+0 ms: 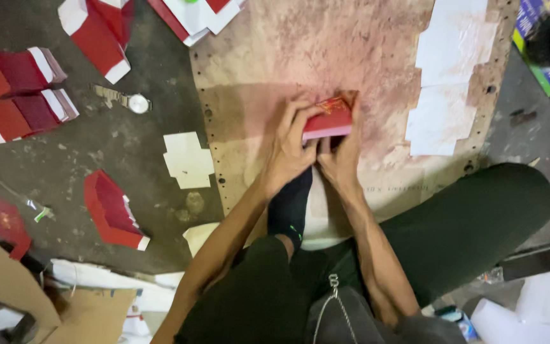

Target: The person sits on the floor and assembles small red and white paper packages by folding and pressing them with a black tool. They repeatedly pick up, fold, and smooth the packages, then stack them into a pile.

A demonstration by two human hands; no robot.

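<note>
A small red box [330, 118] of smooth card, with a gold pattern on its top face and a paler pink front edge, lies near the middle of a worn wooden board [313, 57]. It is a flat rectangular block; its long axis runs left to right across the view, tilted slightly up toward the right. The left hand [288, 150] is curled around the box's left end, fingers bent over the top and thumb under the front edge. The right hand [345, 150] closes on the right end, fingers wrapped up over the far corner. Both hands grip it firmly, pressing it down against the board.

The board is pale, stained pink and scuffed, with rows of small holes along its edges. White die-cut card blanks [450, 76] lie on its right side. To the left, on the dark, gritty concrete floor [128, 165], lie folded red-and-white box blanks [112, 210], a stack of finished red pieces [20, 95], a white card scrap [188, 159] and a metal wristwatch [125, 100]. The person's dark trousers [466, 223] and a black sock [289, 207] fill the foreground.
</note>
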